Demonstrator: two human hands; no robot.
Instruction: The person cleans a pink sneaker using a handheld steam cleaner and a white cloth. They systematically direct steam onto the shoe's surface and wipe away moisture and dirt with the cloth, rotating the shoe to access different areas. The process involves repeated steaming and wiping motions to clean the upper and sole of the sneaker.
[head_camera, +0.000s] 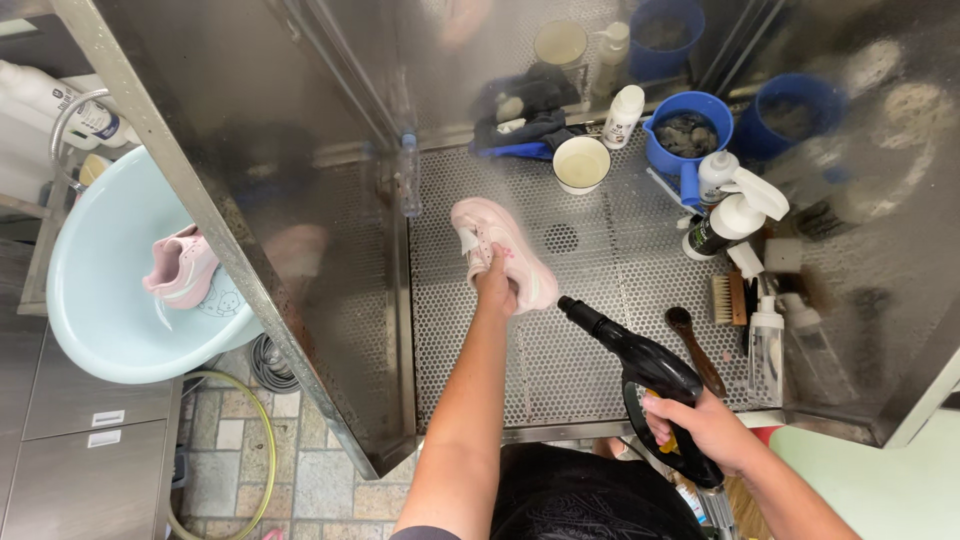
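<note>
Your pink shoe (503, 252) lies sole-down on the perforated steel floor (590, 330) of the wash cabinet, heel end under your left hand (496, 287) — fingers closed over it. Your right hand (706, 425) grips the black spray gun (640, 365), nozzle just beside the shoe — spray could hit your knuckles or shove the shoe loose.

— What sort of place is this?
— A shoe-cleaning workshop: a steel wash booth with a perforated floor (600, 330). Spray bottles (735, 215) and brushes (728, 298) sit at its right, a basin (100, 330) to its left.
</note>
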